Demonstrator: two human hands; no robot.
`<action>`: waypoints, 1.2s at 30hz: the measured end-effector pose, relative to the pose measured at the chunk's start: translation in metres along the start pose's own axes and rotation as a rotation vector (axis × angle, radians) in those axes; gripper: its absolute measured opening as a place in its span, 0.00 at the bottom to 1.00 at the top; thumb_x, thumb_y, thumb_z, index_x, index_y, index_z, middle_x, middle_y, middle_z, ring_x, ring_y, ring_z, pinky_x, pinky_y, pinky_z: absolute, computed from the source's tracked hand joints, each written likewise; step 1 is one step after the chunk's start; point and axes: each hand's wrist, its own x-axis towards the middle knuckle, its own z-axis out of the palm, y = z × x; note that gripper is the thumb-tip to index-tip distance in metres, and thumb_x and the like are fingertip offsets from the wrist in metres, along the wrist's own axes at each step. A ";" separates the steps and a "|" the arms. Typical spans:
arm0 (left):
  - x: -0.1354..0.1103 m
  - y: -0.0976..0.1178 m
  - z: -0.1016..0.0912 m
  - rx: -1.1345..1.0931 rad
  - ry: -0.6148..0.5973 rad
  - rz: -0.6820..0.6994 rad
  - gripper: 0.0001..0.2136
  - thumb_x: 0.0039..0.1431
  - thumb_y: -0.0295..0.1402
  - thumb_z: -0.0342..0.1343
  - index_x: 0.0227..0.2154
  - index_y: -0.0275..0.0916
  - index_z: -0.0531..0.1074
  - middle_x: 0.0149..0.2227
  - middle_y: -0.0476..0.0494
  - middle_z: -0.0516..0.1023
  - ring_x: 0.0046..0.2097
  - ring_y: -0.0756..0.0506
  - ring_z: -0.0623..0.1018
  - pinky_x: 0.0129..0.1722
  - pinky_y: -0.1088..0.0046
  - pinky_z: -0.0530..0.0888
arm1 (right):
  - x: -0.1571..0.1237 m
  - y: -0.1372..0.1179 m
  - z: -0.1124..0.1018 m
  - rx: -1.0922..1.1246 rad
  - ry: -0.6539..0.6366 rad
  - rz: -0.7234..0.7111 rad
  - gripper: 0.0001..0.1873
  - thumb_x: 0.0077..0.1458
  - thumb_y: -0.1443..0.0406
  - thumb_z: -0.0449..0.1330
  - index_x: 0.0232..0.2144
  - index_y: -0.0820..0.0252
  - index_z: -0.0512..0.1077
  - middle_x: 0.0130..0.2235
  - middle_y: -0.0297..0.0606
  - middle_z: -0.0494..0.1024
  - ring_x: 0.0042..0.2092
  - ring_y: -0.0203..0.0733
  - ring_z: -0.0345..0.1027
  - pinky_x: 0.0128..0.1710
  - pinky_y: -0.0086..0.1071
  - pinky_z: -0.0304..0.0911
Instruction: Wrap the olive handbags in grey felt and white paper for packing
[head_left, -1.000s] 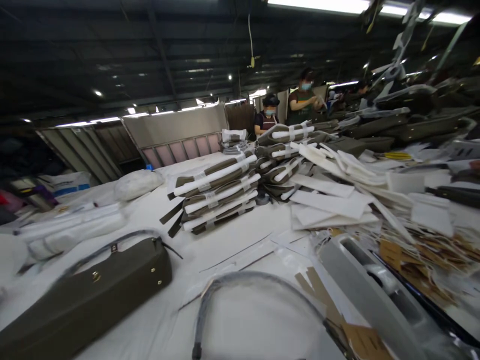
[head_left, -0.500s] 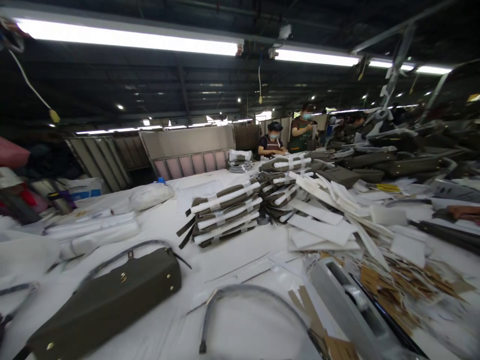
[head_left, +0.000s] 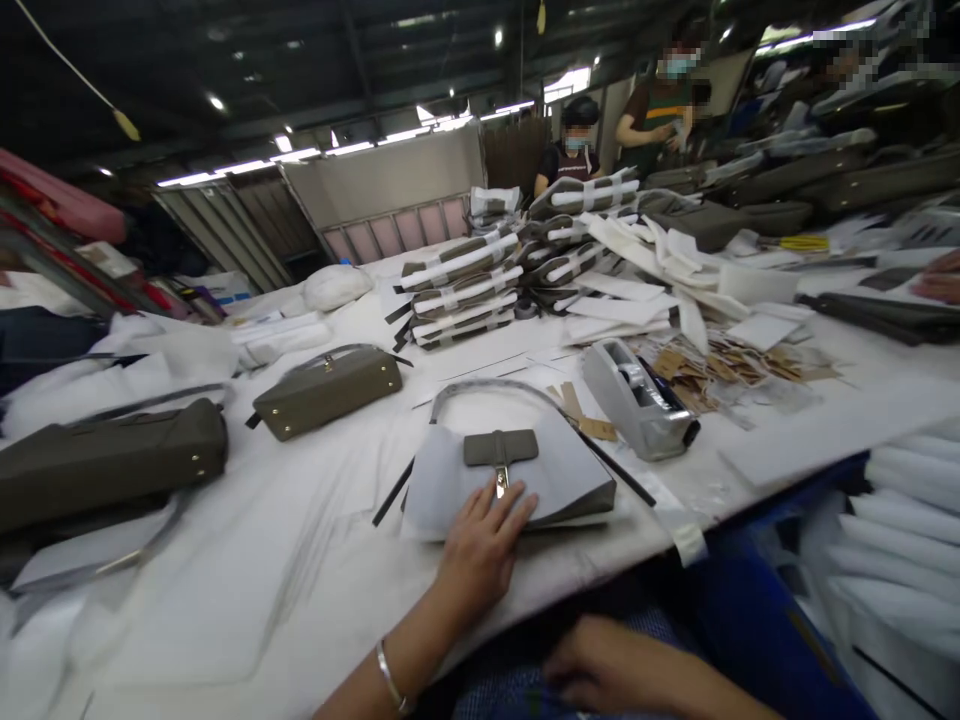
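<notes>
A grey-olive handbag [head_left: 555, 470], partly covered in white paper, lies flat near the table's front edge. Its olive flap with a metal clasp [head_left: 499, 449] faces up and its curved handle [head_left: 480, 388] points away from me. My left hand [head_left: 480, 545] rests flat on the bag's near edge, fingers stretched toward the clasp, a bangle on the wrist. My right hand [head_left: 600, 665] is low, below the table edge over blue cloth; it is blurred and its fingers do not show clearly.
A tape dispenser [head_left: 637, 395] stands right of the bag, beside scattered cardboard tags [head_left: 720, 365]. Two olive bags [head_left: 326, 390] [head_left: 105, 460] lie to the left. Stacked wrapped pieces [head_left: 461, 290] sit behind. White sheets [head_left: 915, 520] pile at lower right. Co-workers [head_left: 574, 150] stand at the far end.
The view has tipped down and pulled back. Both my hands have come into view, the left one now flat on the paper-covered bag near the table edge.
</notes>
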 end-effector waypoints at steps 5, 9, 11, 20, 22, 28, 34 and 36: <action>-0.001 0.007 0.000 0.015 0.005 -0.034 0.34 0.58 0.23 0.51 0.67 0.45 0.54 0.69 0.49 0.55 0.69 0.35 0.55 0.64 0.52 0.63 | 0.003 -0.012 -0.067 -0.272 0.534 -0.236 0.14 0.67 0.67 0.51 0.47 0.59 0.75 0.44 0.41 0.81 0.47 0.41 0.74 0.49 0.34 0.68; -0.014 0.027 -0.003 0.121 0.018 -0.075 0.32 0.59 0.21 0.49 0.67 0.43 0.54 0.69 0.45 0.56 0.68 0.35 0.56 0.62 0.53 0.65 | 0.020 0.001 -0.109 -0.650 0.584 -0.243 0.18 0.63 0.64 0.57 0.54 0.61 0.72 0.58 0.48 0.72 0.61 0.50 0.63 0.61 0.47 0.61; -0.025 0.040 -0.003 0.181 0.026 -0.109 0.33 0.59 0.22 0.49 0.67 0.42 0.52 0.69 0.43 0.56 0.68 0.34 0.57 0.61 0.54 0.66 | 0.026 0.018 -0.110 -0.734 0.515 -0.204 0.22 0.62 0.59 0.59 0.55 0.63 0.71 0.62 0.51 0.67 0.65 0.54 0.57 0.63 0.51 0.58; -0.043 0.060 0.012 0.247 0.103 -0.224 0.32 0.61 0.24 0.50 0.67 0.49 0.52 0.69 0.48 0.55 0.68 0.32 0.58 0.61 0.50 0.66 | 0.021 0.062 -0.074 -0.683 0.506 -0.076 0.23 0.68 0.60 0.49 0.61 0.57 0.66 0.65 0.42 0.63 0.68 0.50 0.52 0.65 0.52 0.53; -0.041 0.059 0.015 0.239 0.116 -0.225 0.32 0.61 0.24 0.50 0.67 0.50 0.53 0.69 0.49 0.56 0.67 0.33 0.59 0.61 0.51 0.67 | 0.025 0.051 -0.081 -0.718 0.465 -0.043 0.22 0.67 0.60 0.50 0.59 0.59 0.69 0.63 0.43 0.66 0.66 0.51 0.56 0.63 0.53 0.56; -0.042 0.059 0.016 0.251 0.137 -0.221 0.31 0.62 0.24 0.50 0.67 0.49 0.54 0.69 0.50 0.56 0.67 0.33 0.60 0.60 0.50 0.68 | 0.053 0.017 -0.109 -0.834 0.360 -0.108 0.16 0.65 0.62 0.54 0.51 0.59 0.75 0.56 0.45 0.75 0.60 0.52 0.65 0.66 0.57 0.45; -0.039 0.060 0.012 0.227 0.153 -0.232 0.30 0.62 0.24 0.51 0.66 0.49 0.56 0.70 0.46 0.53 0.68 0.32 0.57 0.61 0.50 0.67 | 0.068 0.050 -0.096 -0.738 0.364 -0.060 0.29 0.67 0.56 0.50 0.64 0.65 0.60 0.67 0.50 0.58 0.68 0.54 0.50 0.66 0.54 0.46; -0.039 0.061 0.013 0.222 0.185 -0.253 0.31 0.61 0.24 0.52 0.66 0.50 0.55 0.70 0.42 0.51 0.69 0.32 0.56 0.61 0.51 0.67 | 0.067 0.054 -0.091 -0.704 0.385 -0.016 0.30 0.66 0.56 0.50 0.65 0.67 0.59 0.67 0.50 0.58 0.68 0.52 0.50 0.67 0.53 0.44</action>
